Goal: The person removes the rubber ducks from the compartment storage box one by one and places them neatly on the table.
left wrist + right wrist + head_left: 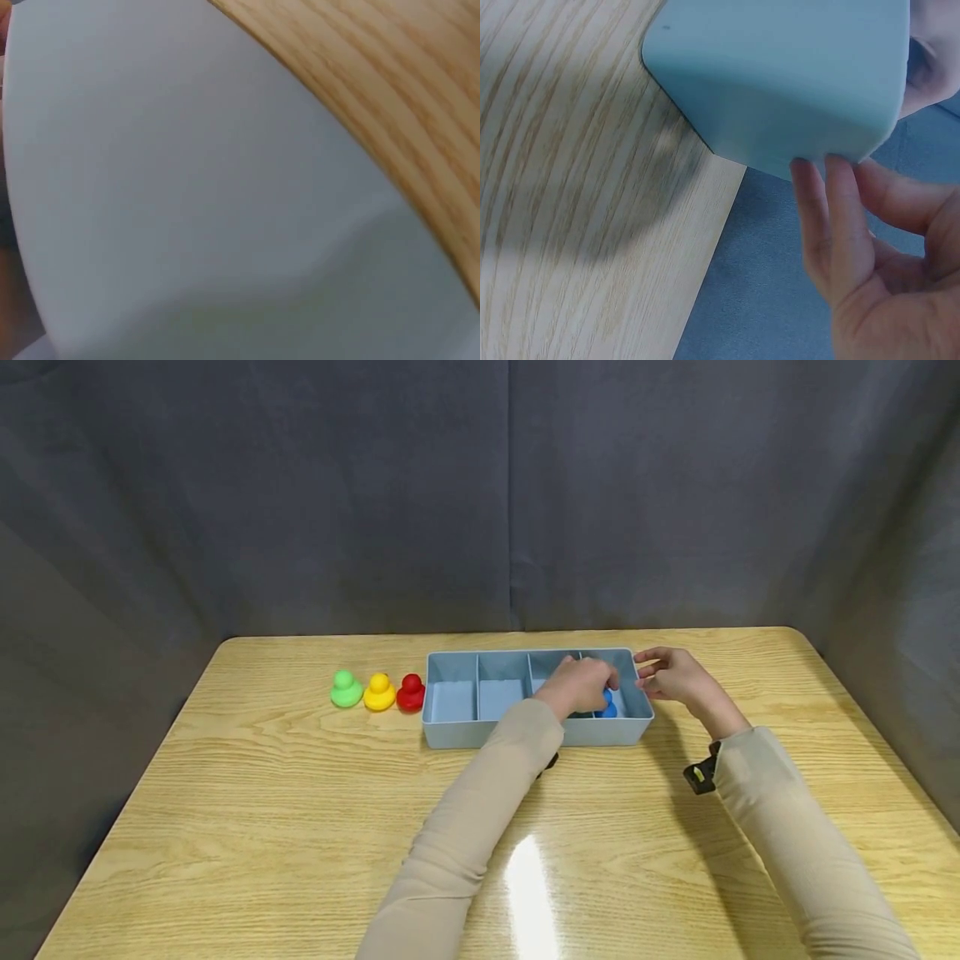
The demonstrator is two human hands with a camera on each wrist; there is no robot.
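A big wooden table with a pale yellow grain (262,827) is being used as the work place, and a long light blue plastic tray with four little rooms (450,731) is being kept on it, near the far edge. The tray's right end is being touched by the right hand (675,678), whose fingers (832,217) are being held nearly straight against the tray's end wall, with nothing gripped. The left hand (581,685) is being reached down into the room at the right end of the tray, and its curled fingers seem to be closed over a small blue rubber duck (609,706) there; how tight the grip is cannot be told, because the duck is mostly being hidden by the hand, and only the tray wall is being shown in the left wrist view. Three more small ducks are being left in a row on the table just left of the tray: a green rubber duck (346,689), a yellow rubber duck (379,692) and a red rubber duck (411,693), the red one just beside the tray. The step in hand seems to be the handling of the blue duck in that end room. A steady tray and a careful, firm pinch are likely being called for next.
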